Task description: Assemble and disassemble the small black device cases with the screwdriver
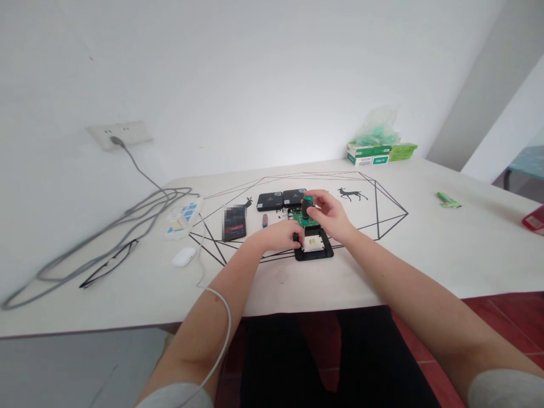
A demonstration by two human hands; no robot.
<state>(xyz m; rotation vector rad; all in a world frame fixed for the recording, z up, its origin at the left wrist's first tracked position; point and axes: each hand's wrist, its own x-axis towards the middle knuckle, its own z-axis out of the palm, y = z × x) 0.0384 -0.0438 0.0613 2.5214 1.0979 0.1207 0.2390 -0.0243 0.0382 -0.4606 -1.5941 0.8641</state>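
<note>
Grey sleeves (505, 388) are noted nearest; beyond, an opened black casing (314, 256) is laid on the white table (416, 249), a green circuit board (298, 216) exposed just behind; a green-and-black screwdriver (306, 208) is gripped upright by the right hand (331, 216); the left hand (281, 235) is curled at the casing's left edge, its grasp not determinable; opening is judged completed, closing not yet done; two black boxes (270, 201) behind are seen closed.

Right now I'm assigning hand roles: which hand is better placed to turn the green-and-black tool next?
Probably the right hand: it grips the tool, roughly upright over the circuit board. The left hand is at the left edge of the black casing.
</note>
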